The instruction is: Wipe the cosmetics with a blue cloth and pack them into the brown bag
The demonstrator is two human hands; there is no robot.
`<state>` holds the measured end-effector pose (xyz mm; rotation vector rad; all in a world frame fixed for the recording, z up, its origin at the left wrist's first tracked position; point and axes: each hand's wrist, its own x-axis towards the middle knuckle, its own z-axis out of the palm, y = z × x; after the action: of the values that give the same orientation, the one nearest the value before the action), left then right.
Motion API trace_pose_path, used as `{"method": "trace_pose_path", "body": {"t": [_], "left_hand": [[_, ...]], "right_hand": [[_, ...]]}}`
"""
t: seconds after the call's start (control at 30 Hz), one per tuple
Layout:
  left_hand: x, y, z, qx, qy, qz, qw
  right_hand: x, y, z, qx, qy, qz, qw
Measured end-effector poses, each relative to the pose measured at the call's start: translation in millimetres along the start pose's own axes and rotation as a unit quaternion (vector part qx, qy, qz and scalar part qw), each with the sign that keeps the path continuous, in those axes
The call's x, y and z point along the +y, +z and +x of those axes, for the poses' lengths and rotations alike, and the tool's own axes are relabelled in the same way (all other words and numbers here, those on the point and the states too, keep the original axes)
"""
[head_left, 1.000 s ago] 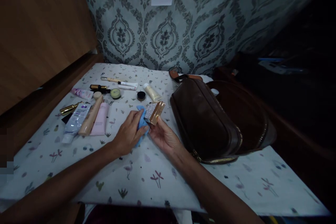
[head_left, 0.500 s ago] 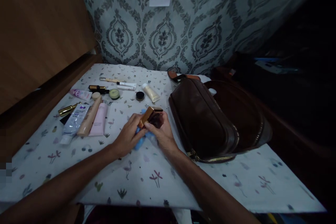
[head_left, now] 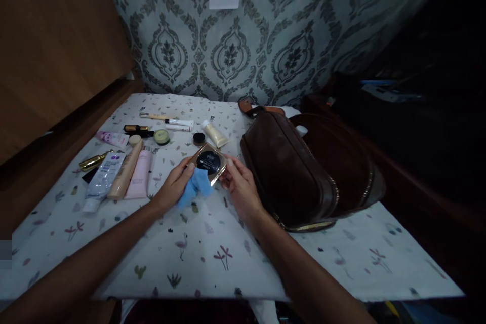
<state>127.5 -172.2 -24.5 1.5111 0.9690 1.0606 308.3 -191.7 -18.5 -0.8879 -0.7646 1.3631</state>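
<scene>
1. Right now the left hand (head_left: 172, 190) pinches a blue cloth (head_left: 194, 188) against the near edge of a square gold compact (head_left: 210, 163), and the right hand (head_left: 239, 187) closes its fingers (head_left: 227, 166) on the compact's right side.
2. Held between both hands, the compact hangs just above the counter (head_left: 212, 243), about the middle of the flamingo-print cover, just left of the brown leather bag (head_left: 292, 172).
3. Its dark round face tilts up toward the camera; being square it has no clear long axis, and one corner points at the far edge.
4. My judgement: the grip is at the rims only, so a firm rub with the cloth could twist the compact loose and drop it.
5. Tubes (head_left: 125, 172) and a small black jar (head_left: 198, 137) lie toward the far left corner, and a slipped compact could knock into them.
</scene>
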Motion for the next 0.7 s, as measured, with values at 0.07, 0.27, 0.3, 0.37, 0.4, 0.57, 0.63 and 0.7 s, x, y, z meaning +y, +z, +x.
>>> {"method": "trace_pose_path", "body": {"t": [0.07, 0.27, 0.3, 0.37, 0.4, 0.57, 0.63, 0.7], "left_hand": [[1.0, -0.5, 1.2, 0.02, 0.016, 0.02, 0.999], [1.2, -1.6, 2.4, 0.045, 0.042, 0.074, 0.995], [0.4, -1.7, 2.4, 0.045, 0.042, 0.081, 0.995], [-0.4, -1.7, 2.6, 0.053, 0.04, 0.097, 0.993], [-0.2, -1.7, 2.6, 0.059, 0.039, 0.106, 0.992], [5.5, -2.1, 0.9, 0.076, 0.037, 0.141, 0.986], [7.0, -3.4, 0.5, 0.079, 0.039, 0.141, 0.986], [7.6, -4.8, 0.9, 0.084, 0.038, 0.128, 0.987]], "right_hand": [[-1.2, 0.6, -0.8, -0.013, 0.008, -0.012, 1.0], [-1.4, 2.8, -2.4, -0.033, -0.013, -0.061, 0.998], [-1.1, 3.3, -2.6, -0.04, -0.021, -0.067, 0.997], [-0.4, 4.3, -3.2, -0.055, -0.039, -0.084, 0.994], [0.0, 4.7, -3.6, -0.063, -0.046, -0.094, 0.993], [2.5, 5.2, -5.7, -0.074, -0.046, -0.125, 0.988], [3.5, 5.5, -6.5, -0.072, -0.038, -0.135, 0.987], [4.0, 6.0, -7.4, -0.076, -0.031, -0.141, 0.987]]}}
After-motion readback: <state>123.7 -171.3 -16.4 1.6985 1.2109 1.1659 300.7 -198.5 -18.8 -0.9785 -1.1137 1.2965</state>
